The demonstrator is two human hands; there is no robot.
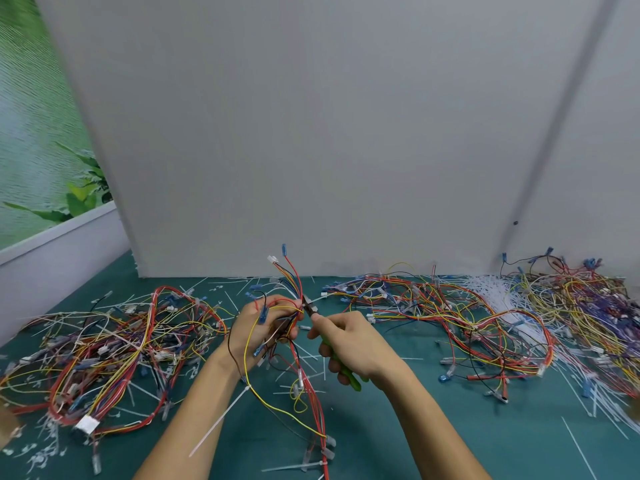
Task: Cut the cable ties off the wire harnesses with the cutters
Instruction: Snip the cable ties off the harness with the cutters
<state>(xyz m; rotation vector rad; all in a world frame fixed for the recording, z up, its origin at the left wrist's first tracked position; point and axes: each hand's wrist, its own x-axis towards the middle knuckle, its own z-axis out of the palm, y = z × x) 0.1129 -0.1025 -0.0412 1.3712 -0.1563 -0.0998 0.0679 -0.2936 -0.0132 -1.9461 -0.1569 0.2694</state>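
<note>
My left hand [258,329] grips a wire harness [294,368] of red, yellow and blue wires, held up above the green mat; its ends fan upward and its tail hangs toward me. A white cable tie [221,419] sticks out from a yellow wire near my left forearm. My right hand [349,344] grips the green-handled cutters [332,355], whose jaws [309,308] touch the bundle just above my left fingers. Whether the jaws hold a tie is hidden by the wires.
A heap of harnesses [110,348] lies on the left of the green mat [450,438], another heap [450,317] on the right with a bunch of white ties [498,296]. Cut tie pieces litter the mat. A grey panel [311,133] stands close behind.
</note>
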